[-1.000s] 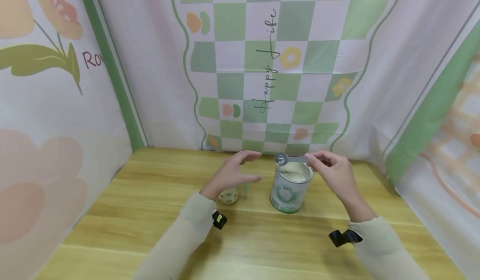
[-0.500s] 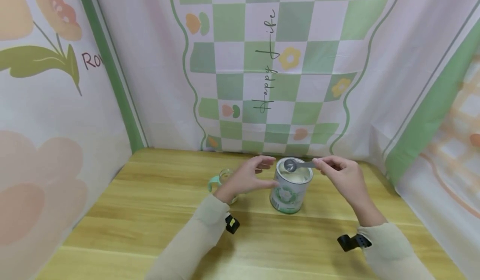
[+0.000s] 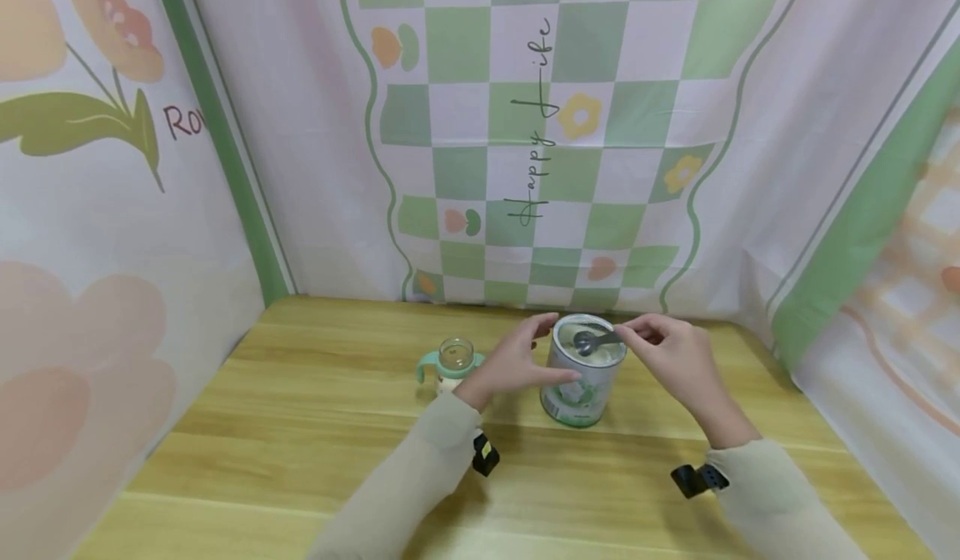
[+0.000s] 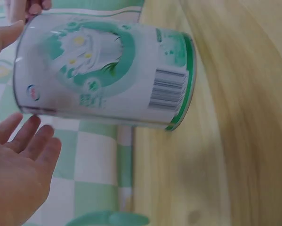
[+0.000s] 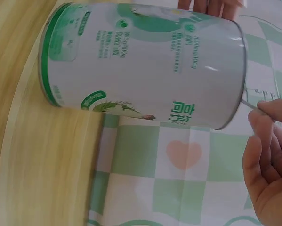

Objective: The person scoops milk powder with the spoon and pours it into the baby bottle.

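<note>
A milk powder can [image 3: 579, 397], white with green print, stands upright with its top off and pale powder [image 3: 596, 356] inside. My right hand [image 3: 670, 358] pinches the handle of a grey measuring spoon [image 3: 588, 342], whose bowl is down within the can's mouth. At the can's left side is my left hand [image 3: 517, 364], its thumb in front and its fingers spread behind the upper part. In the left wrist view those fingers [image 4: 42, 136] are fairly straight beside the can's rim; whether they touch it I cannot tell. The right wrist view shows the right fingertips [image 5: 265, 113] just past the rim.
Left of the can, partly behind my left wrist, stands a small clear baby bottle [image 3: 456, 356] with mint-green handles and no lid on top. Both stand on a wooden table [image 3: 315, 427], with a checked curtain [image 3: 517, 168] hanging at its back edge.
My left hand has moved right, from above the bottle to the can, uncovering the bottle. The right hand has lowered the spoon from over the rim into the can's mouth.
</note>
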Demonstrator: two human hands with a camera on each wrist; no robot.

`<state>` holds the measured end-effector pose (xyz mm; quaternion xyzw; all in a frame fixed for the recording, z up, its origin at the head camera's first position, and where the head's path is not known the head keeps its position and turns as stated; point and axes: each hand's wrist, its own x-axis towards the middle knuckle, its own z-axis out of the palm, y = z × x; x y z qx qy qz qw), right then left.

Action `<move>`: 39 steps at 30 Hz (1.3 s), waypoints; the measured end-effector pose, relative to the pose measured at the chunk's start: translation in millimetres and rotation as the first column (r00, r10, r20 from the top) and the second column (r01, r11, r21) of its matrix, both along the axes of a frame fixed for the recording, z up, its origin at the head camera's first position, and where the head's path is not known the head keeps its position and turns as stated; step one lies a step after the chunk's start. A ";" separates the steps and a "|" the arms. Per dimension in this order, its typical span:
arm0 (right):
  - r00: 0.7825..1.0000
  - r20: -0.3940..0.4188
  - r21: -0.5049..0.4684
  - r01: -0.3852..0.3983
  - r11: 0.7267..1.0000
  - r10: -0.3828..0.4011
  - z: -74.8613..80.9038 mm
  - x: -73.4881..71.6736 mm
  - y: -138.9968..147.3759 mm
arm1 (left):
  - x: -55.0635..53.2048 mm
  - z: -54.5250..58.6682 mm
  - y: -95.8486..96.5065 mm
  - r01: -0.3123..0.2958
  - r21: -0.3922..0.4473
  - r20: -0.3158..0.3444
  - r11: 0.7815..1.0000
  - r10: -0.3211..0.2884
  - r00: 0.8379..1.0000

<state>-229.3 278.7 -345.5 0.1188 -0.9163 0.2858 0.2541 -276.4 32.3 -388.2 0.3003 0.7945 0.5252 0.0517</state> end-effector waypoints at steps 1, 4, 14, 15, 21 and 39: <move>1.000 -0.021 0.024 -0.005 1.000 0.006 -0.9 -1.3 -1.9 | -0.1 -1.4 2.3 -0.007 0.005 0.016 1.000 0.007 1.000; 0.997 -0.066 0.087 -0.025 0.996 0.031 -3.3 -5.0 -7.0 | -0.9 -6.2 9.2 -0.026 0.033 0.060 0.999 0.024 0.998; 0.994 -0.088 0.194 -0.045 0.980 0.063 -3.0 -10.4 -20.5 | -2.5 -16.1 26.5 -0.074 0.079 0.135 0.994 0.063 0.989; 0.994 -0.086 0.201 -0.046 0.978 0.064 -2.9 -10.7 -22.0 | -2.6 -16.5 27.7 -0.073 0.090 0.141 0.993 0.060 0.988; 0.993 -0.091 0.234 -0.055 0.971 0.078 -2.9 -12.8 -30.7 | -4.0 -21.2 34.2 -0.068 0.124 0.165 0.990 0.047 0.985; 0.992 0.014 0.240 -0.121 0.963 0.122 -2.9 -15.4 -47.7 | -3.6 -15.8 38.8 0.158 0.333 0.005 0.929 -0.169 0.986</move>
